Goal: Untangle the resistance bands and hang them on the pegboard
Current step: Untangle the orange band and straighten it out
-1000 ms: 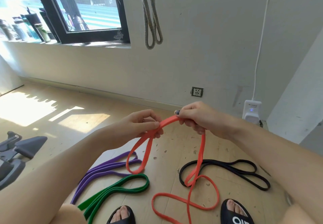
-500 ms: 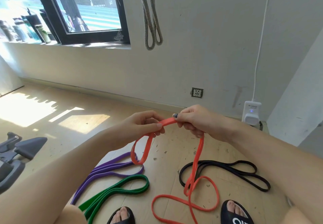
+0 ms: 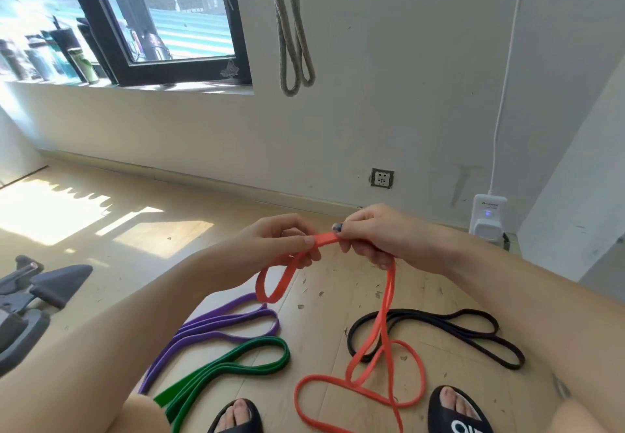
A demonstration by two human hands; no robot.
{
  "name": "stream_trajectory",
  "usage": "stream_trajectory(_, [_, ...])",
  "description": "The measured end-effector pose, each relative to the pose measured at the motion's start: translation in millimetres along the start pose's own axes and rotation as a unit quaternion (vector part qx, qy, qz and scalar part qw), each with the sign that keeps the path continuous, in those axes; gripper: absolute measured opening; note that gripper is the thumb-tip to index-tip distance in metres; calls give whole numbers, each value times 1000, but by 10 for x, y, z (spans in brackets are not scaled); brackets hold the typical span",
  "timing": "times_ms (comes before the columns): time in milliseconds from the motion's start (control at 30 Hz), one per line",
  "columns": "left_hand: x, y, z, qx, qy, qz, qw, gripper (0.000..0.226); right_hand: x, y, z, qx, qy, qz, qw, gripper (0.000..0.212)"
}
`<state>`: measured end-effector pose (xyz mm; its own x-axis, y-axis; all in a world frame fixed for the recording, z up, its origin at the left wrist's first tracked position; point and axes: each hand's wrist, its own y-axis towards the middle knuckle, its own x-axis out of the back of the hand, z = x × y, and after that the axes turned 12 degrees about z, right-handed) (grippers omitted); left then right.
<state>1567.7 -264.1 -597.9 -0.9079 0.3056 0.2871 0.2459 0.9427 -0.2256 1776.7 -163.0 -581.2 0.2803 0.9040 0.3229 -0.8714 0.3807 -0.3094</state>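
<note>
Since 1 s ago the orange band's point(image 3: 385, 317) small loop rose off the purple band point(image 3: 216, 328). L hand point(image 3: 280, 240) & R hand point(image 3: 375, 233) fingers pinched its top; rest trailed to floor at 6 o'clock. Soft, stretchy, light, probably; grip near the crossing.

Home workout room — window point(image 3: 162, 20), wood floor point(image 3: 209, 216), resistance bands point(image 3: 230, 361)

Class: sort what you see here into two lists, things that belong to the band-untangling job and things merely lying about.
Belongs to the job:
orange band, held by left hand and right hand
purple band
green band
black band

Just lying about:
wall socket
white plug-in device
bottles on the sill
</note>
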Motion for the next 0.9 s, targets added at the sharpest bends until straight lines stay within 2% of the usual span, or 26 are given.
stream_trajectory(133, [30, -8, 15, -4, -11, -30, 999, 13, 9, -32, -11, -17, -3, 8, 1000, 38])
stream_trajectory(267, [-44, 33, -26, -14, 18, -23, 999, 13, -76, 23, 2, -14, -18, 21, 1000, 39])
stream_trajectory(400, [-36, 23, -20, -10, -14, -17, 1000, 18, -44, 31, 0, 3, 0, -5, 1000, 35])
stream_trajectory(500, [39, -37, 68, 18, 2, -12, 1000, 17, 25, -2, -22, 0, 25, -46, 999, 37])
stream_trajectory(633, [128, -88, 164, 28, -14, -51, 998, 17, 85, -23, -70, -21, 32, -81, 996, 36])
stream_trajectory(800, [162, -56, 199, 24, 57, -122, 991, 16, 80, 0, -98, -35, 35, -109, 993, 35])
stream_trajectory(900, [180, -38, 212, 26, 68, -137, 988, 14, 75, 7, -101, -45, 45, -121, 991, 35])
